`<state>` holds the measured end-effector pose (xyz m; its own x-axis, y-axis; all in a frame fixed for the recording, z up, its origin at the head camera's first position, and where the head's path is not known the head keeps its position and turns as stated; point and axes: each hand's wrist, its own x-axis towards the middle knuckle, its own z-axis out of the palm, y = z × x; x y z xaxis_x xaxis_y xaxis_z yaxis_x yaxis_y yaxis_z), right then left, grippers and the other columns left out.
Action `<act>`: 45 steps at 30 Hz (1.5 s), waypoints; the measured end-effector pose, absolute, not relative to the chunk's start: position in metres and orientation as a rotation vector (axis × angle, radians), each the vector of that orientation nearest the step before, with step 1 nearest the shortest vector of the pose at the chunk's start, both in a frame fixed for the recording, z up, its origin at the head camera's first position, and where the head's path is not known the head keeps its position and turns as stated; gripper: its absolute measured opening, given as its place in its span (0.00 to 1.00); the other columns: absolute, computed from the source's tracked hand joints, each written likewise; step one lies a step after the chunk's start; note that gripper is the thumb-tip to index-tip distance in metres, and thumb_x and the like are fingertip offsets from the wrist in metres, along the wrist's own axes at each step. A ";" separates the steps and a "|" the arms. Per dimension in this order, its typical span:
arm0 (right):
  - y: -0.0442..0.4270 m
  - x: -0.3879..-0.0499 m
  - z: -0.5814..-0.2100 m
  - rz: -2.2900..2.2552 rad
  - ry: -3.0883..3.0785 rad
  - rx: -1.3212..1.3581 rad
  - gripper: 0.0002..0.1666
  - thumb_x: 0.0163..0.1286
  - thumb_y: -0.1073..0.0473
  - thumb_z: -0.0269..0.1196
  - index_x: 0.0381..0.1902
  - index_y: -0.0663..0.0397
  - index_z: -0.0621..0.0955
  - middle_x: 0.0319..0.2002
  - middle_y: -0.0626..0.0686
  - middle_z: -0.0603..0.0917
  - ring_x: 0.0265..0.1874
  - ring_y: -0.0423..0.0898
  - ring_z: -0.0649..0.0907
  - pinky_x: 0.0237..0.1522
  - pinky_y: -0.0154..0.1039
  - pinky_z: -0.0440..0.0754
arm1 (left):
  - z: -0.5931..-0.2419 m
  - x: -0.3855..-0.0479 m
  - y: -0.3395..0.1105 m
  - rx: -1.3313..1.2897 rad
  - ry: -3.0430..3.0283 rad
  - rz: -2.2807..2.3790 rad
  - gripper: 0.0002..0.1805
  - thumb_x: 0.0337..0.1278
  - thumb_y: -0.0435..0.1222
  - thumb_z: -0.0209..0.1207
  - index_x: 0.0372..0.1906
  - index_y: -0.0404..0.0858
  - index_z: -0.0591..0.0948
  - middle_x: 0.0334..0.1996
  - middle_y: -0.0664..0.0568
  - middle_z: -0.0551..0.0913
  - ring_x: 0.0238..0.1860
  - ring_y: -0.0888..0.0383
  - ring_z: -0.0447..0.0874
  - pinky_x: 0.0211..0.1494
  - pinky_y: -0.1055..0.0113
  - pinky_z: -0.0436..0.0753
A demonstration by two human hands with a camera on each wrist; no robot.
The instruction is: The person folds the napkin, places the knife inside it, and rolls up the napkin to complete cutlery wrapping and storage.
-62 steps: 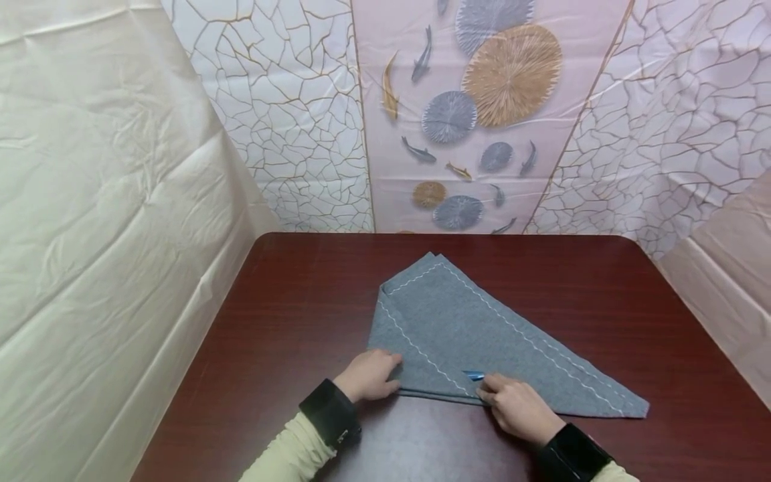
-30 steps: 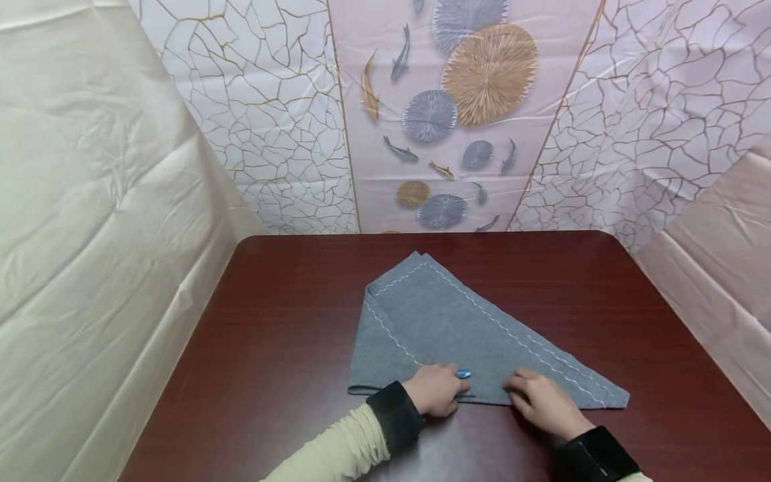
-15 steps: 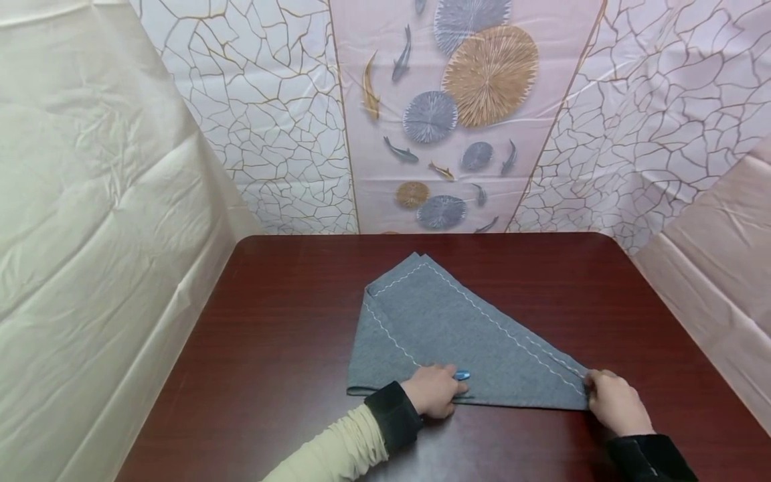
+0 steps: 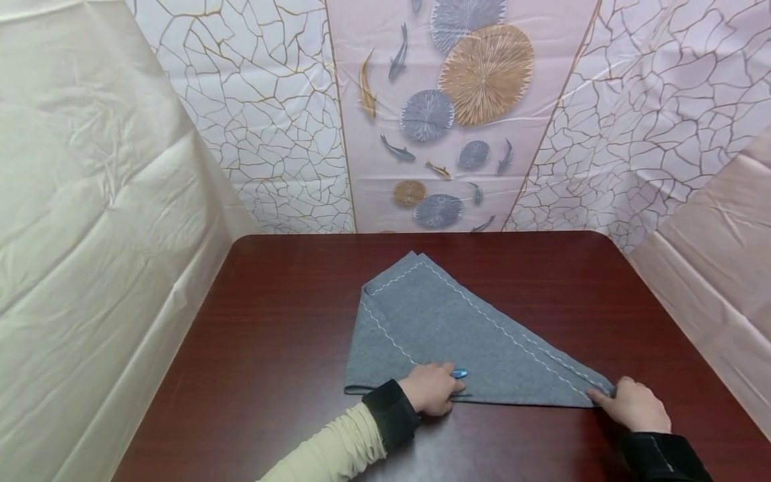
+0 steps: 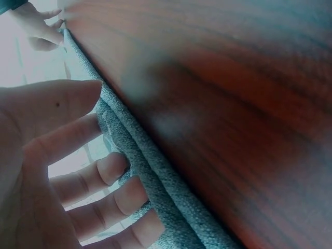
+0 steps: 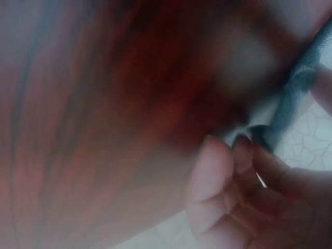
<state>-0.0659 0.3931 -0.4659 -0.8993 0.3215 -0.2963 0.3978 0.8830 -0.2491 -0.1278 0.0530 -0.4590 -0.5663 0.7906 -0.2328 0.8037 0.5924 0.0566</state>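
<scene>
A folded grey cloth (image 4: pixel 476 341) with white wavy stitching lies on the table, tapering to the right. My left hand (image 4: pixel 429 388) rests at the middle of its front edge, the thumb near the edge and the other fingers pressing the cloth. Beside its fingertips shows a small shiny blue piece (image 4: pixel 460 373), its kind unclear. In the left wrist view, the cloth's doubled edge (image 5: pixel 155 171) runs past the fingertips. At the tapered right end, my right hand (image 4: pixel 637 405) pinches the cloth's tip. The right wrist view is blurred, with curled fingers (image 6: pixel 212 171) at the cloth.
A dark red-brown wooden table (image 4: pixel 271 314) lies under the cloth. A patterned curtain (image 4: pixel 277 120) hangs behind it. Pale fabric sheets (image 4: pixel 108 254) stand along the left and right sides.
My left hand has moved right, from near the cloth's left end to the middle of the front edge. My right hand has slid from the middle to the tapered right tip and gripped it.
</scene>
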 end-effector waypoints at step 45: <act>0.262 -0.079 -0.473 -0.429 3.656 -0.568 0.13 0.37 0.70 0.68 0.20 0.55 0.76 0.18 0.48 0.71 0.15 0.42 0.72 0.16 0.37 0.68 | -0.452 -0.146 0.115 1.560 2.797 0.325 0.09 0.55 0.32 0.56 0.22 0.45 0.74 0.17 0.59 0.72 0.20 0.65 0.71 0.21 0.75 0.67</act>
